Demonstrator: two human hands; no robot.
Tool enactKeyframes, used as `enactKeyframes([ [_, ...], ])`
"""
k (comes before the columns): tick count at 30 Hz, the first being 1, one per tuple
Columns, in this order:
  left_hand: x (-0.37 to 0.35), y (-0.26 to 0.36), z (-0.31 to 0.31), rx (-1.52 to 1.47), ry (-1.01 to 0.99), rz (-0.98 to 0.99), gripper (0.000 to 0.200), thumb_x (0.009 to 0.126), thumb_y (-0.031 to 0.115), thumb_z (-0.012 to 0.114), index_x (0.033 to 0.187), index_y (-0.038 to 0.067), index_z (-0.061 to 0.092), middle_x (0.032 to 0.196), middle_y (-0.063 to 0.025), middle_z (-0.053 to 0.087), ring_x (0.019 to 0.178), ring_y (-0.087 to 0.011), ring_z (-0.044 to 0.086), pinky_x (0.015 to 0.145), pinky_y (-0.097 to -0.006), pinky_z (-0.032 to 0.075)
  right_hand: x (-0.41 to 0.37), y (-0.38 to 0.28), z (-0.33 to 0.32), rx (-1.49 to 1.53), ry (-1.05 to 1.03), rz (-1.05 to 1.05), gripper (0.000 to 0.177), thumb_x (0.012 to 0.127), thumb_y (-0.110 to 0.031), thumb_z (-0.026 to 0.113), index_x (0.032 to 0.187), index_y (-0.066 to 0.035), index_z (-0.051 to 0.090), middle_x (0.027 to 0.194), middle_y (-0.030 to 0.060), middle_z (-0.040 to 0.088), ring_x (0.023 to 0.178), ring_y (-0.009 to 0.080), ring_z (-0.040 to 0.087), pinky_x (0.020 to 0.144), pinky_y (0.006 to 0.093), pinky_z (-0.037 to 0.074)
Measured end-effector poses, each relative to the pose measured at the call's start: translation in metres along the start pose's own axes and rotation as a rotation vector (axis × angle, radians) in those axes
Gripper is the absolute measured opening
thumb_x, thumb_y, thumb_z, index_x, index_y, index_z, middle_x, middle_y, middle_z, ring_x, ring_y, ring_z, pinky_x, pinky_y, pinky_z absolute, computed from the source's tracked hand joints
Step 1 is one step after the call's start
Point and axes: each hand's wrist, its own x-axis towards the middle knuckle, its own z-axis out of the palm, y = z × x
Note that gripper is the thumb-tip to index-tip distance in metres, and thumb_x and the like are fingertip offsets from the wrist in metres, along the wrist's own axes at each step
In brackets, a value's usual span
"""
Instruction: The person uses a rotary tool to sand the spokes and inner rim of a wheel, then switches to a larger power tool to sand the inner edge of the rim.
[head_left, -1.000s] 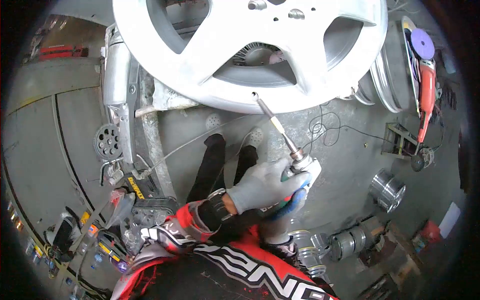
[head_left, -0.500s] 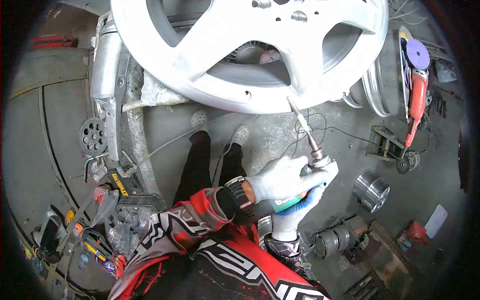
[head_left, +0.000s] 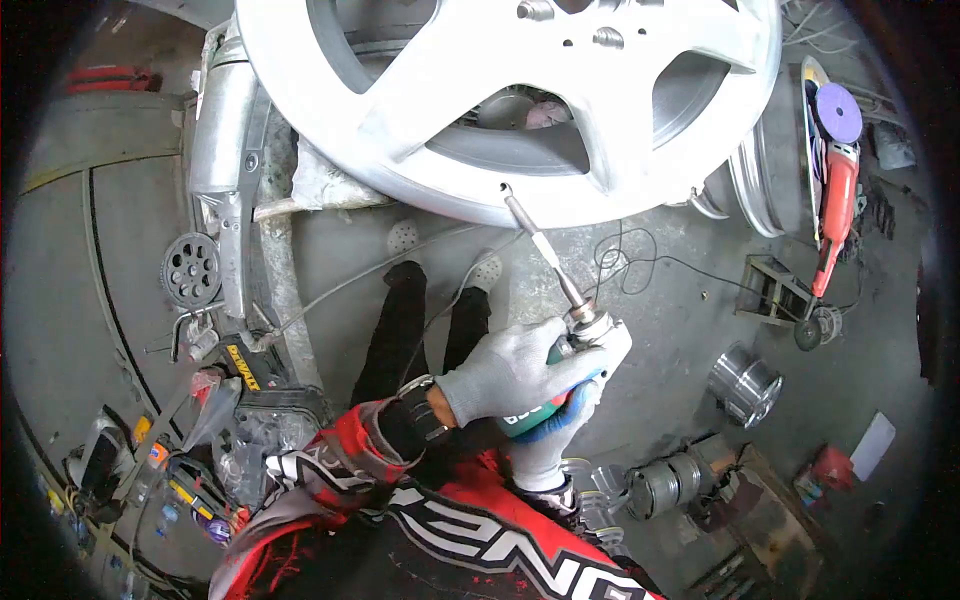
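Note:
A large silver wheel (head_left: 440, 190) with broad spokes lies face up at the top. My left hand (head_left: 505, 370), gloved in grey-white with a watch at the wrist, wraps over the front of a green power tool (head_left: 530, 415). Below and beside it, my right hand (head_left: 565, 425), in a white glove with blue on it, grips the tool's body. From the tool a long thin metal shaft (head_left: 545, 248) points up and left. Its tip is at the small hole near the wheel's lower edge; whether it touches is unclear.
A red polisher (head_left: 837, 195) with a purple pad stands at the right, its cable running across the floor. Chrome cylinders (head_left: 745, 385) lie lower right. At the left are a silver cylinder (head_left: 222, 130), a perforated disc (head_left: 190, 270) and a DeWalt case (head_left: 285, 400). Two feet (head_left: 403, 238) show below the wheel.
Both hands and the tool have moved left and slightly down. The shaft's tip has shifted left along the wheel's lower edge, from below a spoke to the small hole.

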Motion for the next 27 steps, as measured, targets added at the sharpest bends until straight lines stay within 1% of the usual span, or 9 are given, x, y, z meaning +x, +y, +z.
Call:
enactKeyframes([
  [2,-0.012,-0.009,0.014,-0.092,-0.059,-0.279,0.028,0.096,0.02,0.069,0.122,0.011,0.073,0.099,-0.0135,0.064,0.074,-0.0274,0.071,0.063,-0.0362,0.059,-0.004,0.004,-0.001,-0.156,0.069,0.141,0.077,0.103,-0.057,0.047,0.159,-0.008,0.028,0.155,0.0149,0.041,0.144,0.0293,0.042,0.119,0.0461,0.036],
  [3,0.003,0.008,-0.006,-0.064,-0.027,-0.193,0.028,0.096,0.021,0.07,0.121,0.011,0.073,0.1,-0.0133,0.064,0.075,-0.0268,0.071,0.063,-0.0359,0.058,-0.002,-0.006,0.016,-0.237,0.111,0.025,0.049,0.112,-0.04,0.036,0.141,-0.002,0.05,0.134,0.0109,0.056,0.123,0.0196,0.056,0.104,0.0395,0.046],
  [10,0.031,0.004,0.01,0.118,0.014,0.086,0.034,0.1,0.031,0.066,0.123,0.005,0.068,0.096,-0.0153,0.07,0.077,-0.0293,0.074,0.066,-0.0389,0.059,0.019,-0.014,-0.009,-0.178,0.094,-0.09,0.053,0.112,-0.043,0.034,0.15,-0.007,0.042,0.138,0.0105,0.054,0.127,0.0197,0.054,0.107,0.0408,0.046],
  [13,0.062,0.011,0.018,-0.427,-0.231,-0.409,0.053,0.099,0.052,0.063,0.111,0.001,0.066,0.083,-0.0211,0.074,0.078,-0.0352,0.076,0.071,-0.0418,0.06,0.031,-0.028,-0.009,0.054,0.162,-0.047,0.06,0.111,-0.048,0.036,0.16,-0.015,0.03,0.15,0.007,0.046,0.137,0.0223,0.05,0.114,0.0422,0.043],
  [17,0.069,0.014,0.009,-0.39,-0.344,-0.461,0.054,0.099,0.052,0.062,0.111,0.0,0.066,0.085,-0.0213,0.074,0.079,-0.0337,0.077,0.073,-0.0405,0.06,0.032,-0.029,-0.013,-0.013,0.133,-0.03,0.076,0.105,-0.057,0.046,0.163,-0.015,0.022,0.161,0.0077,0.034,0.146,0.0248,0.039,0.121,0.045,0.034],
  [20,0.048,0.01,0.009,-0.387,-0.289,-0.42,0.048,0.101,0.045,0.063,0.111,-0.002,0.066,0.089,-0.0214,0.074,0.081,-0.0338,0.077,0.073,-0.0395,0.059,0.023,-0.019,-0.014,-0.038,0.089,-0.049,0.073,0.106,-0.055,0.045,0.162,-0.012,0.026,0.158,0.0095,0.039,0.144,0.0253,0.042,0.119,0.045,0.035],
  [23,0.022,0.0,0.006,-0.317,-0.025,-0.136,0.027,0.101,0.024,0.066,0.116,0.0,0.068,0.089,-0.019,0.071,0.078,-0.0329,0.075,0.069,-0.0394,0.058,0.013,-0.009,-0.01,-0.119,0.02,-0.033,0.059,0.109,-0.049,0.041,0.153,-0.009,0.038,0.144,0.0093,0.05,0.132,0.0226,0.052,0.111,0.042,0.043],
  [26,0.015,0.005,-0.008,-0.186,-0.016,-0.148,0.037,0.098,0.036,0.068,0.116,0.004,0.068,0.09,-0.0226,0.067,0.081,-0.0381,0.072,0.068,-0.0476,0.058,0.008,0.016,-0.019,-0.008,0.084,-0.014,0.059,0.108,-0.048,0.042,0.152,-0.008,0.039,0.144,0.01,0.05,0.132,0.0237,0.053,0.112,0.043,0.043],
  [27,0.01,0.004,-0.005,-0.304,-0.046,-0.321,0.034,0.1,0.034,0.067,0.117,0.004,0.068,0.092,-0.0226,0.067,0.081,-0.0385,0.072,0.069,-0.0466,0.058,0.005,-0.002,-0.004,-0.184,-0.02,0.031,0.059,0.108,-0.048,0.043,0.152,-0.008,0.039,0.144,0.0111,0.05,0.132,0.0245,0.053,0.112,0.0437,0.043],
])
